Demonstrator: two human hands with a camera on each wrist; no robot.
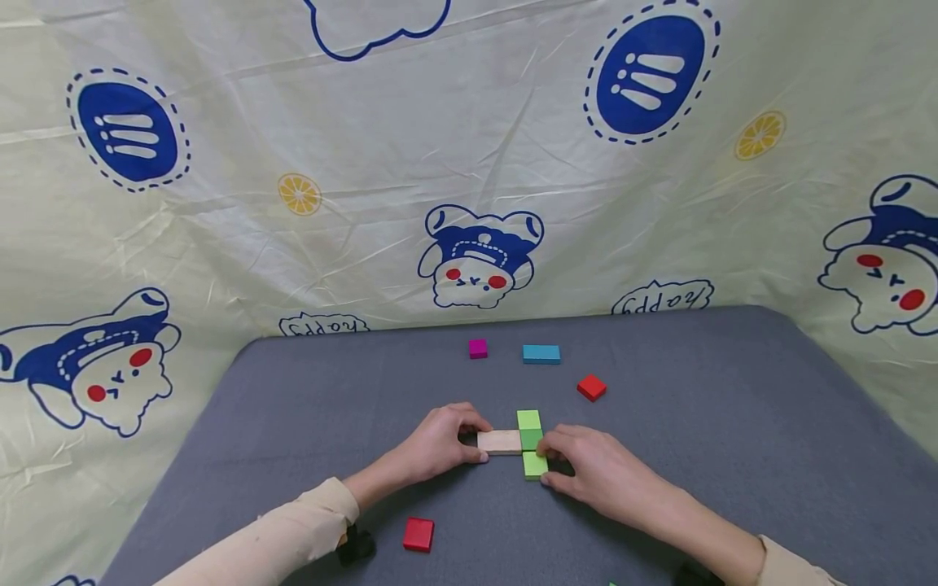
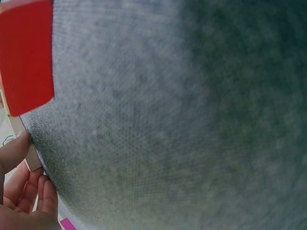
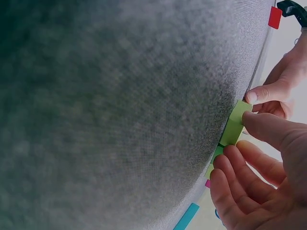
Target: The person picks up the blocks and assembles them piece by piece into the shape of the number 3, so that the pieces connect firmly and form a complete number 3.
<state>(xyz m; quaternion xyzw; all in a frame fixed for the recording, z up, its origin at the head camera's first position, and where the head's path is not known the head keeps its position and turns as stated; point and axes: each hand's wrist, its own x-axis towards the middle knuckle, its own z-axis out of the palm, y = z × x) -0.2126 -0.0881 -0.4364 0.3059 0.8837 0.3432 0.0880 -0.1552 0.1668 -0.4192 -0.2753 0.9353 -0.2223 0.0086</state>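
Note:
Thumb and fingers of my left hand (image 1: 444,438) pinch the left end of a pale wooden block (image 1: 500,442) lying flat; the left wrist view shows the wooden block (image 2: 32,157) between them. Its right end meets a darker green block (image 1: 531,439). A light green block (image 1: 528,420) adjoins that one on the far side, and another light green block (image 1: 535,465) on the near side. My right hand (image 1: 597,468) holds this near block between thumb and fingers. In the right wrist view the thumb lies on the light green block (image 3: 232,125).
Beyond the hands lie a magenta block (image 1: 478,349), a blue block (image 1: 541,354) and a red block (image 1: 592,387). Another red block (image 1: 418,535) sits near the left forearm. The grey table (image 1: 330,391) ends at a printed curtain (image 1: 381,163).

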